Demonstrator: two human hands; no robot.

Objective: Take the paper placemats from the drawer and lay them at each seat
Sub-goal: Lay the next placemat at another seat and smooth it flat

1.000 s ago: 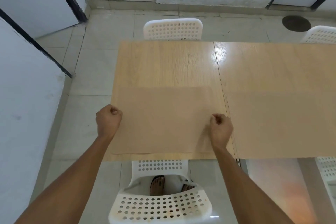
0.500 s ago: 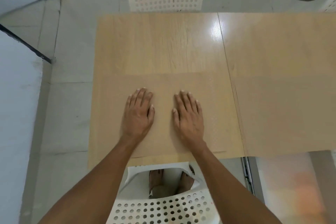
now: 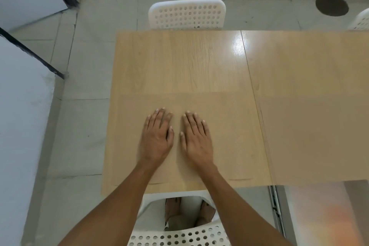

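A brown paper placemat [image 3: 229, 126] lies flat on the near half of the left wooden table [image 3: 179, 62], in front of the near white chair [image 3: 179, 235]. My left hand [image 3: 157, 136] and my right hand [image 3: 196, 138] rest side by side on its middle, palms down, fingers straight. A second brown placemat [image 3: 315, 138] lies on the near half of the right table [image 3: 305, 62]. The drawer is out of view.
A white perforated chair [image 3: 187, 16] stands at the far side of the left table, and another chair [image 3: 359, 21] shows at the far right. Grey tiled floor [image 3: 85, 126] lies left. A white wall panel with a black bar [image 3: 30, 54] is at the left.
A second ago my fists gripped the placemat's left and right edges. They let go and now lie flat in its middle. The view shifted a little.
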